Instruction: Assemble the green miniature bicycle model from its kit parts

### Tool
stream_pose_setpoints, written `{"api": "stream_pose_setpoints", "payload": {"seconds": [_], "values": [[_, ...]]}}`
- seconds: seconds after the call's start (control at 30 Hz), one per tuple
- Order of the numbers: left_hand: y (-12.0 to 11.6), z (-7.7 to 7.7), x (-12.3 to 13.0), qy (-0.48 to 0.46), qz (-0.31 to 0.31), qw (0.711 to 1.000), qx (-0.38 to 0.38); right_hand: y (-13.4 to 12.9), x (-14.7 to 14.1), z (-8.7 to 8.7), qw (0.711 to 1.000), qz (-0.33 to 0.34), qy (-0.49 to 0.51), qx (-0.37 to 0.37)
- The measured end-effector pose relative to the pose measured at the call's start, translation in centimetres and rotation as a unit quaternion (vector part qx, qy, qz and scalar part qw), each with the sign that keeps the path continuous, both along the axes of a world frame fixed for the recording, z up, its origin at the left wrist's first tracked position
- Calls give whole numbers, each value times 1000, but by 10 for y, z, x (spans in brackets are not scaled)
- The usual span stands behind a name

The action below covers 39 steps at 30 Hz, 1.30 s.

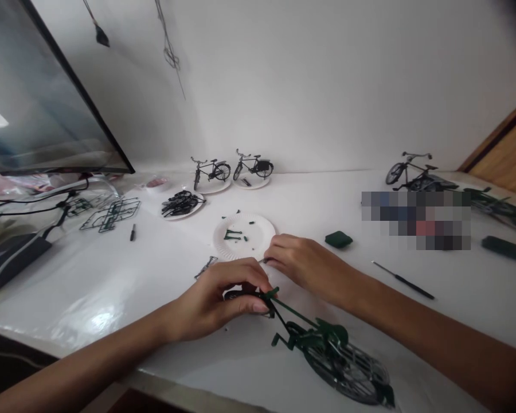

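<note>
A dark green model bicycle (316, 335) lies tilted on the white table near its front edge. My left hand (227, 292) is closed around its front end, thumb and fingers pinching the frame near the front wheel. My right hand (290, 258) is at the near right rim of a white paper plate (264, 232), fingers pressed together. A small dark bit shows at its fingertips, too small to name. Small green parts (233, 234) lie on the plate. A grey handlebar-like piece (206, 268) rests just beyond my left hand.
Two finished-looking model bicycles (210, 172) stand on plates by the wall, near a plate of black parts (183, 205). Green part frames (112, 215) lie left. A screwdriver (404, 280), a green pouch-like piece (338, 239) and another bicycle (413, 172) are right. A monitor (47, 97) overhangs the left.
</note>
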<state>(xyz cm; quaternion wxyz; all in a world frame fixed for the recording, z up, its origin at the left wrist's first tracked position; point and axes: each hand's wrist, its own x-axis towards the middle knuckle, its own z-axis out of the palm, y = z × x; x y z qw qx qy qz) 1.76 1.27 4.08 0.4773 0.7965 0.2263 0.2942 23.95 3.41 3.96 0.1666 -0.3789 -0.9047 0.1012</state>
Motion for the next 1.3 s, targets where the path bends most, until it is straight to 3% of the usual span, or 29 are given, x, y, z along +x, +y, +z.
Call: {"api": "stream_pose_setpoints", "payload": {"seconds": [0.23,0.37,0.57,0.63,0.7,0.77,0.87,1.0,1.2,1.3], "values": [[6,1,14,-13,4,999,-46,-3,6,8,999,40,-19,-17],[13,8,24,-21,-14,997,-68,0,20,3,997,56,2,-56],[24,13,41,5,-14,996,-85,-12,64,1,984,-59,108,-131],[28,11,51,4,-19,996,-87,-17,81,10,974,-87,137,-158],[32,11,62,-6,-23,996,-86,-22,95,23,944,-119,201,-234],[33,10,72,-18,-19,995,-95,-26,105,35,928,-144,226,-258],[31,7,81,-53,18,992,-111,-32,111,47,919,-170,253,-251],[22,0,85,-102,84,985,-111,-38,103,51,921,-165,281,-215],[12,-4,85,-98,87,983,-132,-44,86,54,922,-179,296,-172],[10,-3,85,-81,82,986,-124,-46,83,55,934,-202,274,-106]]}}
